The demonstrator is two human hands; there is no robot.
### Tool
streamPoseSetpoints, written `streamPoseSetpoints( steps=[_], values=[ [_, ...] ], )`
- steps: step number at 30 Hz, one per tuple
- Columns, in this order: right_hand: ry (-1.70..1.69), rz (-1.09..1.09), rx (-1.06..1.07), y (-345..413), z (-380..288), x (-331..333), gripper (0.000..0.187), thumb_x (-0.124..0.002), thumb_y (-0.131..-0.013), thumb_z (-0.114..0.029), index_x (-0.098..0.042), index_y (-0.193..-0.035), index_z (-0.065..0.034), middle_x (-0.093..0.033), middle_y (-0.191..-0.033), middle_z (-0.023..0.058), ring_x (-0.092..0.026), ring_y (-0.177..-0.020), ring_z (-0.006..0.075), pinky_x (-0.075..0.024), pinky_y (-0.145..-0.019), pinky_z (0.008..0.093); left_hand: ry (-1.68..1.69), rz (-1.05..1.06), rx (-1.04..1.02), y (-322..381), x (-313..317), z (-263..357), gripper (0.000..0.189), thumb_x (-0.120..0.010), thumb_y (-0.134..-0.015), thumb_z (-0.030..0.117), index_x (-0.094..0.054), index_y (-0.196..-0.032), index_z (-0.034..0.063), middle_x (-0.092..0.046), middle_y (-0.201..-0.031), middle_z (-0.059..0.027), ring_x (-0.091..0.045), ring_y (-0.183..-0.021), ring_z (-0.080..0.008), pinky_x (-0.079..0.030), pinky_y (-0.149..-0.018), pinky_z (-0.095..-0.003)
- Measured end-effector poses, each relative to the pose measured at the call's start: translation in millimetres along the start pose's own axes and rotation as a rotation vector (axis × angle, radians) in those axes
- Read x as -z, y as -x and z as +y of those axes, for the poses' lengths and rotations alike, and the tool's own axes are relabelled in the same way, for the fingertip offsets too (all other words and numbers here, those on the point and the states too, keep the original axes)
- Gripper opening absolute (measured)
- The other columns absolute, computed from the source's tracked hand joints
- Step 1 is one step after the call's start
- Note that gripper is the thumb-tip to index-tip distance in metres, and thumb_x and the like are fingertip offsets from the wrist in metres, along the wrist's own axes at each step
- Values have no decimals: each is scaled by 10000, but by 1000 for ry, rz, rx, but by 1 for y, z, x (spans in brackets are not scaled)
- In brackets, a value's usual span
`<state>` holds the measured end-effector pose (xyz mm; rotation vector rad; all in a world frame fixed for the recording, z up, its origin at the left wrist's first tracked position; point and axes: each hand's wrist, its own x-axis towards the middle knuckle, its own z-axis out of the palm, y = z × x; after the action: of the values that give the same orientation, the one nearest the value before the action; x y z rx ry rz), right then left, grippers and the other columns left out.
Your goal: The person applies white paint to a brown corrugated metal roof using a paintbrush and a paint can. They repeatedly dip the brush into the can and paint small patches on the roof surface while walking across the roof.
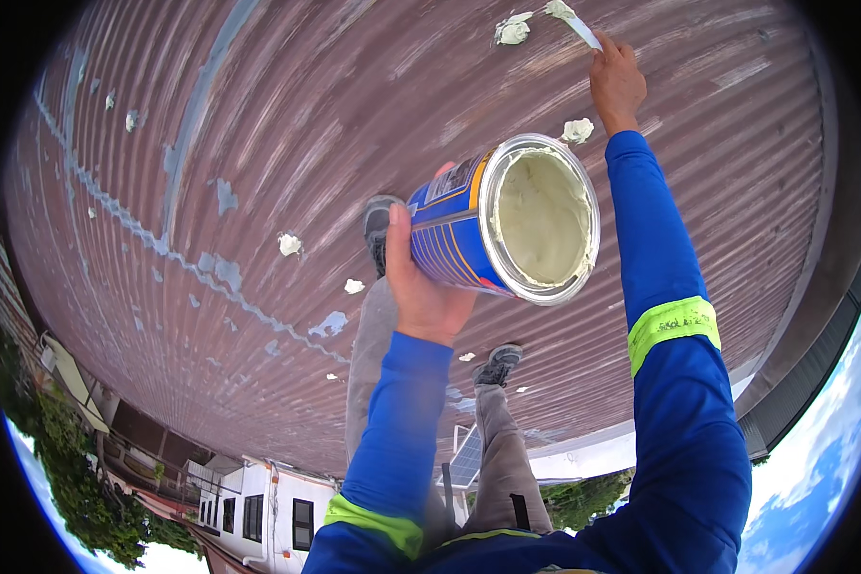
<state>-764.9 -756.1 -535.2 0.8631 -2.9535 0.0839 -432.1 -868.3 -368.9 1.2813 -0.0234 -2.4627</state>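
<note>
My left hand (428,290) grips a blue metal can (448,247) from below and behind, its open mouth tilted towards me. Pale cream paste (545,215) fills much of the can and clings to its rim. Out to the upper right, my right hand (619,82) holds a pale, flat spatula (585,32). Paste (560,9) covers the far end of the blade, close to the roof. Just left of it, a thick dab of paste (513,30) sits on the corrugated metal roof (373,93). Another dab (577,130) lies behind the can's rim.
Smaller paste dabs (289,244) dot the roof. Grey-blue sealed strips (201,107) cross its left side. My shoes (499,364) stand on the ridges. A roof edge (825,215) curves along the right. A solar panel (466,459) and a white building (258,509) appear lower down.
</note>
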Motion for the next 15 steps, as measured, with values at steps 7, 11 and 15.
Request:
streamPoseSetpoints(
  steps=[7, 11, 15],
  values=[
    [-75, -197, 80, -5, -21, -3, 330, -617, -982, -283, -682, -1304, -320, -667, -1127, 37, -690, -1005, 308, -551, -853, 452, 44, -3, 42, 0, 2, -3, 722, -424, -1037, 601, -569, -1401, -5, -631, -1377, -183, -616, -1267, -308, -501, -1080, -474],
    [-173, -253, -138, 10, -18, -15, 332, -624, -975, -291, -691, -1299, -314, -671, -1153, 66, -665, -1091, 324, -532, -911, 448, 17, 2, 48, -1, 3, -5, 718, -425, -1037, 601, -570, -1399, -2, -634, -1372, -182, -619, -1262, -309, -502, -1081, -471],
    [-338, -171, -275, 43, -7, -26, 343, -626, -972, -303, -693, -1308, -315, -682, -1150, 96, -651, -1111, 330, -518, -924, 441, -2, 3, 42, -2, 4, -4, 713, -431, -1036, 602, -571, -1398, 3, -637, -1367, -180, -621, -1260, -310, -507, -1077, -471]
  ],
)
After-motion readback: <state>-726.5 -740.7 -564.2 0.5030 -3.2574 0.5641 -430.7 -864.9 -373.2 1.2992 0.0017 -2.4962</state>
